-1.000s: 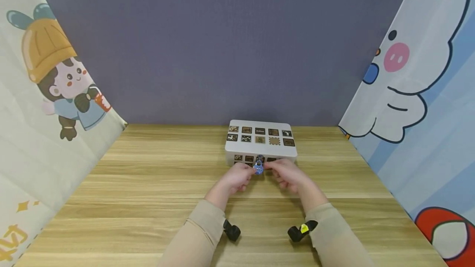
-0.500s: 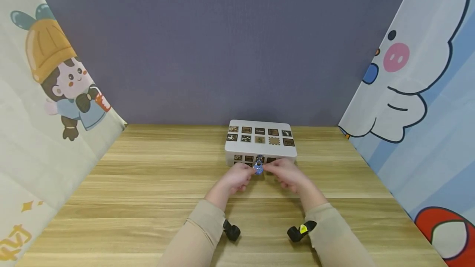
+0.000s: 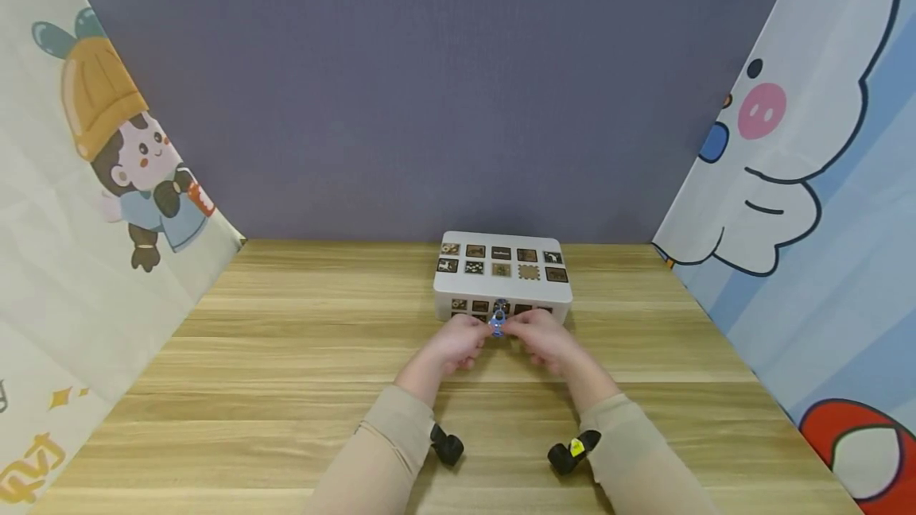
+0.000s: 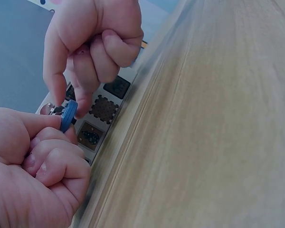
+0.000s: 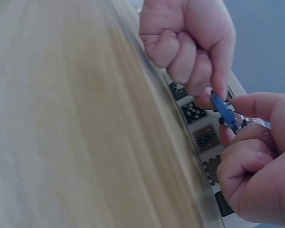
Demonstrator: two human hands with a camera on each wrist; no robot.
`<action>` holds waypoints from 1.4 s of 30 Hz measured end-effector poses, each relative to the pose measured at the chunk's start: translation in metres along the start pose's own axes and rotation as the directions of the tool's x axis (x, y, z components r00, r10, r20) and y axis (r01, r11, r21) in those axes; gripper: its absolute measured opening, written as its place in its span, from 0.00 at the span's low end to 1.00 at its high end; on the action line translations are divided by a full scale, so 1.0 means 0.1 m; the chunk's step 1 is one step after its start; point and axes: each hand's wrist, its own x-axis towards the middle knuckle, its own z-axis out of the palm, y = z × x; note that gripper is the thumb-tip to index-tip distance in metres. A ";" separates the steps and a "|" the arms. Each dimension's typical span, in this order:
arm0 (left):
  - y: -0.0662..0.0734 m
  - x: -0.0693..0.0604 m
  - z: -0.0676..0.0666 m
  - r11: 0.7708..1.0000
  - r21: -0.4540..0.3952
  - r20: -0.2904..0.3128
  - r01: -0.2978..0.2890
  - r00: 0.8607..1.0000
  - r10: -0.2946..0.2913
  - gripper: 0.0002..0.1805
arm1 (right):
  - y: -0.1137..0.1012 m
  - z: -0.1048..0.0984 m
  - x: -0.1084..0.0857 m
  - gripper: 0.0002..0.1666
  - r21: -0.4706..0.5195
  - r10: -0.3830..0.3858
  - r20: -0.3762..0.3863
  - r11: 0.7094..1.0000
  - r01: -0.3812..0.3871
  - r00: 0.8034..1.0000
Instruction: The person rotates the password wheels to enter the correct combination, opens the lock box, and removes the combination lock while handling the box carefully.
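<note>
A small blue padlock (image 3: 497,324) hangs by its shackle at the front of a white box (image 3: 503,265) printed with brown and black squares. My left hand (image 3: 459,342) pinches one side of the padlock between thumb and index finger, its other fingers curled in. From the opposite side, the thumb and index finger of my right hand (image 5: 261,166) pinch the padlock too, one on each face. In the left wrist view the blue padlock body (image 4: 69,116) shows edge-on between both hands. The fingertips hide part of its face.
The box lid is down, and the box stands on a wood-grain table (image 3: 286,380) near a dark grey back panel (image 3: 429,102). Printed cloths stand left (image 3: 43,261) and right (image 3: 809,261). Black wrist cameras sit at both sleeves.
My right hand has shifted slightly left, its thumb and index finger coming onto the padlock. The left hand and the box stay in place.
</note>
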 end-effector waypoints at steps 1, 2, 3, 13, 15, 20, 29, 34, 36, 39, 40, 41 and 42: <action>0.00 0.00 0.00 1.000 0.000 0.000 -0.001 1.000 0.001 0.16 | 0.00 0.01 0.00 0.21 0.011 0.003 0.001 1.000 -0.003 1.000; 0.00 0.00 0.00 1.000 0.000 0.000 -0.002 1.000 0.002 0.16 | 0.00 0.03 0.00 0.20 0.027 0.009 0.000 1.000 -0.009 1.000; 0.00 0.00 0.00 1.000 0.000 0.001 -0.001 1.000 0.001 0.16 | 0.01 0.04 0.00 0.19 0.038 0.013 -0.002 0.999 -0.013 1.000; 0.02 -0.03 0.01 1.000 -0.006 -0.001 -0.003 1.000 0.003 0.15 | 0.03 0.11 0.00 0.14 0.104 0.037 -0.011 0.994 -0.036 0.999; 0.02 -0.02 0.01 1.000 -0.011 0.001 -0.003 1.000 0.003 0.15 | 0.04 0.11 0.01 0.14 0.117 0.037 -0.005 0.993 -0.036 0.999; 0.01 -0.02 0.01 1.000 -0.013 0.000 0.001 1.000 -0.001 0.15 | 0.05 0.12 0.02 0.15 0.133 0.036 0.004 0.991 -0.036 0.999; 0.01 -0.01 0.01 1.000 0.001 -0.003 -0.001 1.000 0.001 0.15 | 0.05 0.13 0.02 0.16 0.137 0.049 0.008 0.989 -0.049 0.999; 0.02 -0.01 0.01 1.000 -0.004 -0.003 0.000 1.000 0.000 0.15 | 0.06 0.14 0.04 0.16 0.135 0.055 0.006 0.989 -0.056 0.998; 0.01 0.00 0.00 1.000 -0.001 -0.002 -0.001 1.000 0.001 0.15 | 0.06 0.14 0.04 0.16 0.133 0.056 0.003 0.989 -0.056 0.998; 0.01 0.01 0.00 1.000 0.002 -0.001 -0.003 1.000 0.003 0.15 | 0.07 0.14 0.05 0.16 0.134 0.057 0.002 0.989 -0.057 0.998; 0.01 0.01 0.00 1.000 0.003 0.001 -0.004 1.000 0.004 0.15 | 0.07 0.14 0.06 0.16 0.135 0.059 0.002 0.989 -0.058 0.998; 0.01 0.01 0.00 1.000 0.005 0.002 -0.005 1.000 0.005 0.15 | 0.07 0.14 0.06 0.16 0.135 0.059 0.003 0.989 -0.059 0.998; 0.01 0.01 0.00 1.000 0.006 0.003 -0.005 1.000 0.005 0.15 | 0.07 0.14 0.06 0.16 0.137 0.059 0.004 0.989 -0.059 0.998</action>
